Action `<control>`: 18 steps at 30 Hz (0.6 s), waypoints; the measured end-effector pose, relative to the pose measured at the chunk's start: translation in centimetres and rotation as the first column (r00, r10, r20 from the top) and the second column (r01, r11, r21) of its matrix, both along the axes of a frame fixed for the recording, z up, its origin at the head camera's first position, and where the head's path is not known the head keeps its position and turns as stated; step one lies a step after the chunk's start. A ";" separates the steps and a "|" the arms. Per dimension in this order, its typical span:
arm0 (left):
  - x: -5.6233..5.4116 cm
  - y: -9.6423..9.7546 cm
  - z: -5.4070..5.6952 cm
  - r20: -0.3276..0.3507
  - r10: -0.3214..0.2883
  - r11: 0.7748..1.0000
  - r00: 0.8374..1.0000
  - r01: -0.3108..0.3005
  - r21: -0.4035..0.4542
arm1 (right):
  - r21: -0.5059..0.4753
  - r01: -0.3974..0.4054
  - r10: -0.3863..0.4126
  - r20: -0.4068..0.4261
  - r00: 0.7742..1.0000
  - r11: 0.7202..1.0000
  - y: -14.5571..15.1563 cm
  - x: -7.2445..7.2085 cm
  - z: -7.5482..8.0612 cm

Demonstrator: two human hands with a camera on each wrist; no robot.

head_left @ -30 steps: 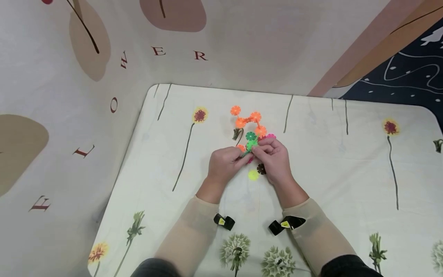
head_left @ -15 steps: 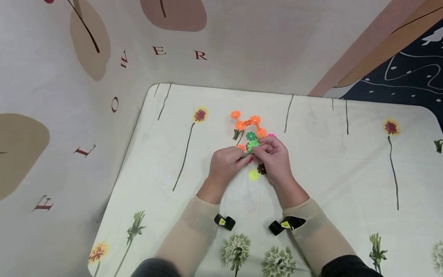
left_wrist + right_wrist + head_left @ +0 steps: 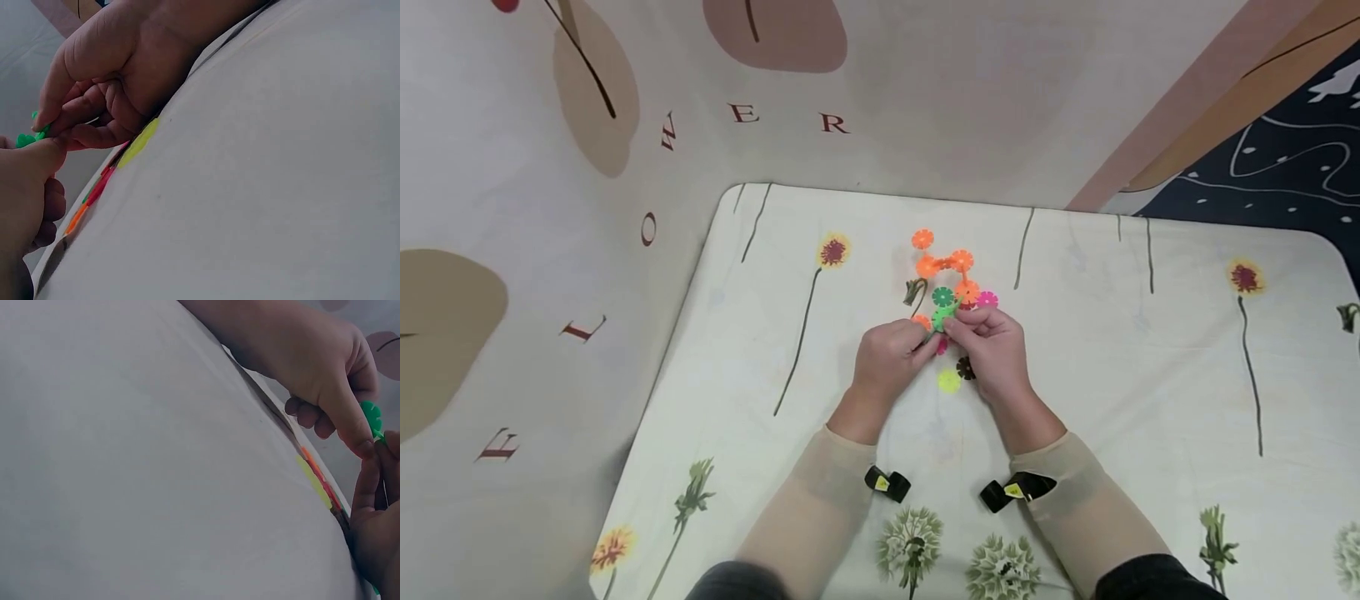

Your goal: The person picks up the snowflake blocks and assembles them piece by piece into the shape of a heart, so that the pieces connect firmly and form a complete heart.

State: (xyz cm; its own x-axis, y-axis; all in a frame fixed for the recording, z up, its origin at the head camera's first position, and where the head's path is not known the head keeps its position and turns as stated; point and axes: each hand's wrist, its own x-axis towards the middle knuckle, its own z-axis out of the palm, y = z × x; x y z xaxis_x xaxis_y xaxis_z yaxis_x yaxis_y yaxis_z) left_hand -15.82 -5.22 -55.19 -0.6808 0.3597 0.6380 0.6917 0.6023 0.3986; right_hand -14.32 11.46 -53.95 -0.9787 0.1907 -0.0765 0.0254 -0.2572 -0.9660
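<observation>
In the head view both hands meet over the middle of the table. My left hand pinches a green notched plastic disc between thumb and fingers. My right hand pinches the bright green disc at the same spot; the fingers hide how these pieces join. A darker green disc shows just beyond. Past it stretches a bent chain of orange notched discs, seemingly linked to the held pieces. In the right wrist view a green disc stands up beside the left thumb.
Loose discs lie near the hands: yellow, dark brown, pink and orange. A white cloth with printed flowers covers the table. A patterned curtain-like sheet rises behind its far edge.
The orange chain dips slightly toward the hands, then swings back up and to the right. More of the pink disc shows as the right fingers shift a little. Both hands keep their hold.
</observation>
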 end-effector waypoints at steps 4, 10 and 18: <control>0.0 0.0 -0.2 -0.004 -0.002 1.000 1.000 0.001 -0.014 | 0.095 -0.013 0.016 -0.029 0.999 0.995 0.0 0.1 -0.2; 0.0 -0.1 -0.4 -0.002 -0.001 0.999 1.000 0.001 -0.034 | 0.152 -0.042 0.049 -0.044 0.998 0.988 0.2 0.2 -0.3; -0.2 0.0 -0.3 0.455 -0.172 0.956 0.874 0.037 0.290 | 0.096 -0.023 0.029 -0.061 0.998 0.995 0.2 0.1 -0.4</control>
